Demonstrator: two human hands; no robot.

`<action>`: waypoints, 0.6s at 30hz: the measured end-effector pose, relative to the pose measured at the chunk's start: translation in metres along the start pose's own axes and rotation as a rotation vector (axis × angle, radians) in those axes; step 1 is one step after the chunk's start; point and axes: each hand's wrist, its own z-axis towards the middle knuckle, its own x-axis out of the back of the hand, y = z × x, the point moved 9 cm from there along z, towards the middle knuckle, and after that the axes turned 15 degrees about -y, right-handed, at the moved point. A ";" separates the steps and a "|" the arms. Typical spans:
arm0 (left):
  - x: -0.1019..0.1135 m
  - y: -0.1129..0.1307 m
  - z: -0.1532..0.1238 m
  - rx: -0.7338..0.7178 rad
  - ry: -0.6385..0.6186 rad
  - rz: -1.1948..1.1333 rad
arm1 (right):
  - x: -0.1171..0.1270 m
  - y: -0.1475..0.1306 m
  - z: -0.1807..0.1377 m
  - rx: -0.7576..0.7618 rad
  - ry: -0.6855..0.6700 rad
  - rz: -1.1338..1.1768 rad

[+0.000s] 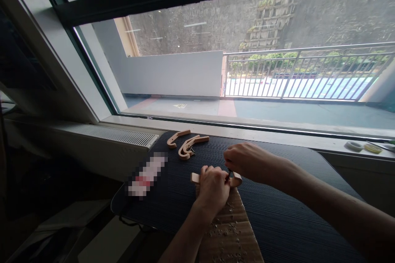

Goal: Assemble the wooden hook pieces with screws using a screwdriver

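Note:
A pale wooden hook (236,180) lies across the far end of a strip of corrugated cardboard (237,222). My left hand (214,184) is closed over the hook's middle and presses it down; one straight end and the curved end stick out on either side. Above the curved end, my right hand (240,158) is a fist around a dark, thin-shafted tool (228,175), whose shaft points down at the hook beside my left fingers. Its handle is hidden in my fist. Farther back lie more wooden hooks (184,154), with small screws (191,151) next to them.
All this is on a dark table (286,197) with rounded corners, by a large window. A blurred pale and red item (148,176) lies at the left. Rolls of tape (354,146) rest on the windowsill at right. A white radiator cover (117,134) adjoins the table's far left.

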 end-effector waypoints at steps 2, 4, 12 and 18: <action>0.000 0.000 0.000 0.000 0.000 0.002 | -0.001 0.003 -0.001 -0.022 0.011 0.000; 0.001 0.001 0.000 -0.011 0.010 0.005 | -0.001 0.003 -0.004 0.008 0.028 0.038; 0.000 0.001 0.000 -0.024 0.017 0.021 | -0.006 -0.004 0.000 0.066 -0.019 0.053; 0.001 0.002 0.000 -0.029 0.031 0.025 | -0.001 0.002 -0.003 0.000 0.026 0.022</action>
